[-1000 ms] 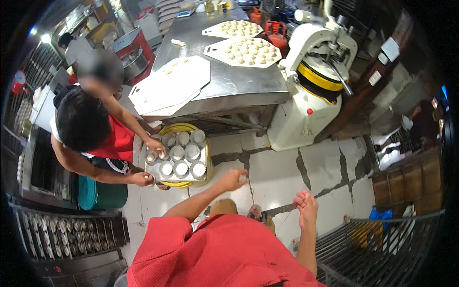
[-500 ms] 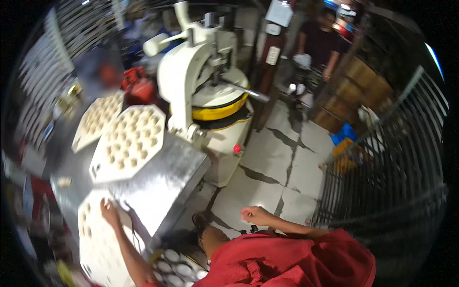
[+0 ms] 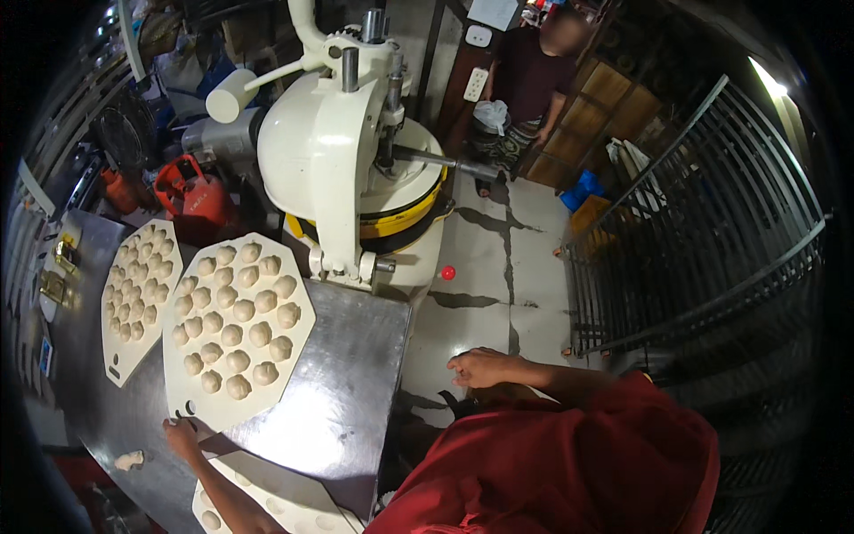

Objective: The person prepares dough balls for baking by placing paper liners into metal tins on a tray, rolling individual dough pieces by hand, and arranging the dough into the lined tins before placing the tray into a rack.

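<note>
On the metal table, a white many-sided board carries several rows of round dough balls. At its near corner, beside the small handle hole, my left hand has its fingers closed on the edge. Below my left forearm lies another white board with shallow round hollows and a dough ball near its left side. A third white board, filled with dough balls, lies farther left. My right hand hangs over the floor, empty, its fingers loosely bent and apart.
A white dough-dividing machine with a yellow ring stands past the table. Red gas cylinders are at the left back. A metal rack stands right. A person with a plastic bag is at the back. A dough scrap lies left.
My left hand has gone from the near board to the near corner of the middle board. My right hand stays over the floor, its fingers looser. The view has shifted.
</note>
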`<state>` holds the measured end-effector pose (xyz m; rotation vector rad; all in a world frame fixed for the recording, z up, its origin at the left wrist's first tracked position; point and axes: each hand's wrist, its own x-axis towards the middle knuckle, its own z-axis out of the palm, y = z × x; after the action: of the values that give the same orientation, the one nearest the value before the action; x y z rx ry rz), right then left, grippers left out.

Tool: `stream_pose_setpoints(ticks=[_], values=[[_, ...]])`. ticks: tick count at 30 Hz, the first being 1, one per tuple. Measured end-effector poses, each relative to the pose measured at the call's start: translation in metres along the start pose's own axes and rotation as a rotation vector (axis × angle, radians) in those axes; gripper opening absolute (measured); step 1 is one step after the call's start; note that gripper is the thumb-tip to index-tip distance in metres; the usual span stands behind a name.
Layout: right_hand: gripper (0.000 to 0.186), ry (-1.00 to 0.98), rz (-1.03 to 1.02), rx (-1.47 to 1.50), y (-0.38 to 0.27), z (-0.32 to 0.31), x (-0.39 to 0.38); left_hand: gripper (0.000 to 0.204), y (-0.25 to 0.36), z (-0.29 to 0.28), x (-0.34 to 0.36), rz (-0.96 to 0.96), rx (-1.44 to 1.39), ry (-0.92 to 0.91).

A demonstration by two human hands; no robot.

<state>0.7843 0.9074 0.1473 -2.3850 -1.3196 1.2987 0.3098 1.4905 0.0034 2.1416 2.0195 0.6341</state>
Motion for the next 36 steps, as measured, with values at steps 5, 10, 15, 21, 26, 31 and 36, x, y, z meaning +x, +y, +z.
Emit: stream_pose_setpoints(ticks=[5,10,15,21,26,31,36], values=[[0.048,-0.025,-0.218,0.004,-0.022,0.005,0.038,0.038,0.008,-0.044,-0.013,-0.02,-0.055,-0.217],[0.052,-0.23,-0.268,0.101,-0.063,-0.012,0.041,0.056,-0.001,-0.102,-0.095,-0.187,-0.797,-0.214],[0.051,-0.424,-0.424,0.462,-0.062,0.035,0.049,0.02,0.104,-0.151,-0.289,-0.271,-0.851,-0.069],[0.047,-0.593,-0.29,1.051,-0.029,0.077,0.014,0.021,0.283,-0.142,-0.527,-0.722,-1.097,-0.058],[0.034,-0.322,-0.012,1.485,0.069,0.094,-0.005,0.024,0.369,-0.117,-0.65,-0.848,-1.529,-0.298],[0.034,-0.048,0.154,1.405,0.132,0.033,-0.034,0.052,0.313,-0.109,-0.64,-1.022,-2.058,-0.201],[0.036,0.519,0.225,1.106,0.194,-0.021,-0.023,0.064,0.287,-0.1,-0.593,-1.207,-1.898,-0.117]])
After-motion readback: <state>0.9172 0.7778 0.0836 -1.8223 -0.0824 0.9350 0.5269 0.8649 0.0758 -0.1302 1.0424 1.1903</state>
